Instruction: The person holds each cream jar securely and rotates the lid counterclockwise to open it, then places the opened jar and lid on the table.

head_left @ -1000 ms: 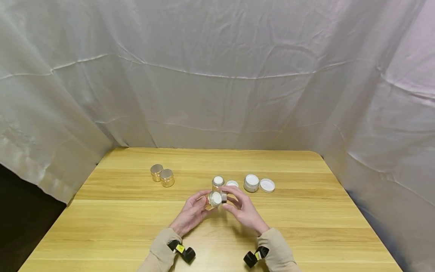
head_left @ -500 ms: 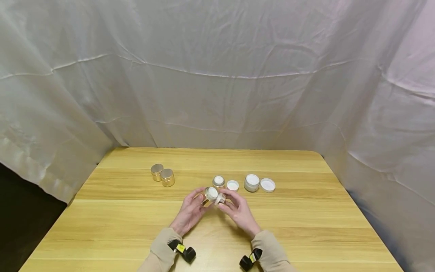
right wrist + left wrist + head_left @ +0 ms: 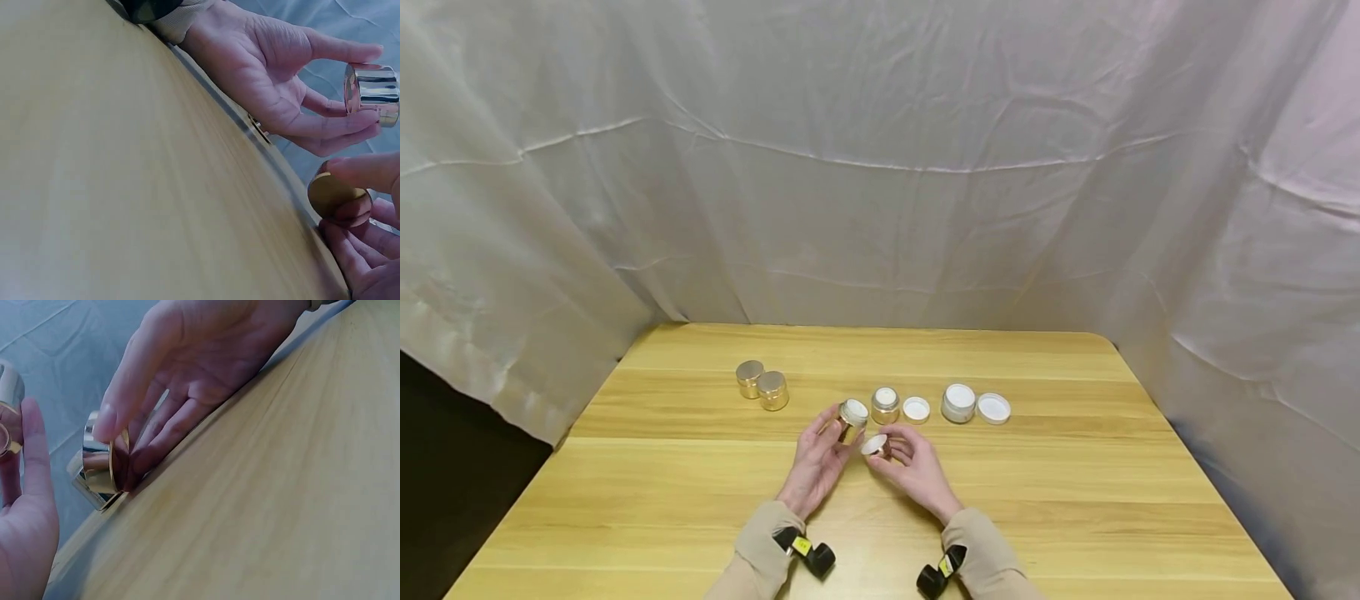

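Observation:
My left hand (image 3: 816,462) grips a shiny gold jar (image 3: 852,419) without its lid, tilted, with a white inside showing at its mouth. Its metallic side also shows in the right wrist view, where the jar (image 3: 375,94) sits between thumb and fingers. Between thumb and fingers of my right hand (image 3: 913,471) is a gold lid (image 3: 876,447), its white underside turned up toward the jar. The lid's gold top (image 3: 337,197) faces the right wrist camera. A small gap separates lid and jar. Just beyond the hands stands another uncovered gold jar (image 3: 885,406).
A white-lined lid (image 3: 916,409) lies beside the standing gold jar. Farther right are an uncovered pale jar (image 3: 958,404) and its neighbouring upturned lid (image 3: 994,408). At the left stand two covered gold jars (image 3: 749,379) (image 3: 772,391). Grey curtains (image 3: 880,208) surround the wooden table (image 3: 1075,483).
The jar and lid have come apart. My left hand has carried the jar left and away from me; my right hand has moved left and turned the lid's white underside up.

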`<action>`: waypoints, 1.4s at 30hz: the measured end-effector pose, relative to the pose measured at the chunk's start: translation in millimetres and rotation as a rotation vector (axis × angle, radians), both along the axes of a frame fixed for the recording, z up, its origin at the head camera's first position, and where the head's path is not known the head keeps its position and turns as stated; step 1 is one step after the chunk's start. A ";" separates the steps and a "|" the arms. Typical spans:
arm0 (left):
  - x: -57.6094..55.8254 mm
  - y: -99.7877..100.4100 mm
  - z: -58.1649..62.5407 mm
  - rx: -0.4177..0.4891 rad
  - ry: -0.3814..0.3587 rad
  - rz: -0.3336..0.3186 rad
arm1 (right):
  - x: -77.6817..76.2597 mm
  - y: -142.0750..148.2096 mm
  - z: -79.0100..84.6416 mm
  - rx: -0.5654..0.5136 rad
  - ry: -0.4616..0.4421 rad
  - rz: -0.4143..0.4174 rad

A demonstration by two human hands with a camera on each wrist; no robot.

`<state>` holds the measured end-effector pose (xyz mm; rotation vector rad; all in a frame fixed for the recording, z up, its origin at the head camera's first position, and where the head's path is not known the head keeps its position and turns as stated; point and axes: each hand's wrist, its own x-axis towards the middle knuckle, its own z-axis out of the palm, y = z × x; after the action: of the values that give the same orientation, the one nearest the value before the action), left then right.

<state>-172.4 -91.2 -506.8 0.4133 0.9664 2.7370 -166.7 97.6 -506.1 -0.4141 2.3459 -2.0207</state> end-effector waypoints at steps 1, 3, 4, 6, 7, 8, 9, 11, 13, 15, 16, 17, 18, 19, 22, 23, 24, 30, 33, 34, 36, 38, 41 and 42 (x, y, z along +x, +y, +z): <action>0.0 0.0 0.3 -0.002 -0.008 0.012 | -0.8 -1.4 -0.7 0.013 0.023 0.003; 0.1 0.0 0.7 -0.011 -0.026 0.039 | -2.4 -5.5 -1.3 0.051 0.062 -0.002; 0.2 0.0 0.9 -0.015 -0.038 0.057 | -3.1 -7.7 -1.9 0.085 0.091 -0.007; 0.7 -0.3 1.3 -0.024 -0.061 0.098 | -4.3 -12.8 -2.7 0.150 0.135 -0.024; 0.9 -0.5 1.4 -0.026 -0.072 0.119 | -4.9 -15.5 -3.5 0.190 0.162 -0.040; 1.2 -0.7 1.7 -0.031 -0.078 0.142 | -5.6 -18.5 -4.3 0.229 0.179 -0.064; 1.5 -0.8 2.1 -0.033 -0.085 0.164 | -6.6 -21.4 -5.5 0.268 0.209 -0.086; 2.0 -1.1 2.4 -0.044 -0.092 0.210 | -8.6 -27.1 -7.8 0.324 0.251 -0.128; 2.1 -1.2 2.7 -0.055 -0.086 0.247 | -11.0 -32.5 -10.8 0.381 0.306 -0.169; 1.8 -1.2 2.6 -0.062 -0.080 0.277 | -13.1 -37.4 -12.7 0.425 0.352 -0.195; 1.4 -1.1 2.4 -0.067 -0.076 0.292 | -13.9 -39.7 -13.4 0.446 0.369 -0.208; 1.0 -0.9 2.3 -0.072 -0.073 0.306 | -14.7 -41.8 -13.9 0.465 0.383 -0.220; 0.5 -0.6 2.2 -0.076 -0.074 0.320 | -15.3 -43.9 -13.8 0.480 0.393 -0.230; 0.0 -0.5 2.1 -0.078 -0.077 0.329 | -15.9 -46.1 -13.8 0.492 0.400 -0.240; -1.6 0.3 2.1 -0.083 -0.098 0.365 | -17.8 -53.1 -13.0 0.522 0.407 -0.281; -1.9 0.5 2.3 -0.081 -0.108 0.378 | -18.3 -55.7 -12.8 0.534 0.405 -0.297; -2.4 0.7 2.5 -0.080 -0.116 0.391 | -18.9 -58.3 -12.7 0.552 0.408 -0.316; -4.2 1.2 4.3 -0.100 -0.159 0.478 | -21.4 -73.1 -10.8 0.656 0.393 -0.431; -4.4 1.0 5.1 -0.110 -0.176 0.510 | -24.4 -77.7 -10.8 0.695 0.400 -0.477; -4.4 1.0 5.2 -0.107 -0.181 0.517 | -25.5 -78.8 -11.1 0.708 0.406 -0.490; -4.1 0.9 5.7 -0.097 -0.192 0.528 | -28.2 -80.4 -12.1 0.734 0.418 -0.509; -4.2 0.8 5.4 -0.091 -0.198 0.533 | -30.6 -81.9 -13.1 0.754 0.431 -0.525; -5.0 0.5 4.6 -0.093 -0.197 0.534 | -34.0 -83.8 -14.7 0.775 0.438 -0.547; -5.3 0.3 4.3 -0.097 -0.193 0.532 | -35.1 -84.3 -15.2 0.783 0.441 -0.554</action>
<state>-177.7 -90.9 -502.4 -0.1509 1.3003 3.0868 -201.8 13.3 -521.3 -0.1878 3.5577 -0.9701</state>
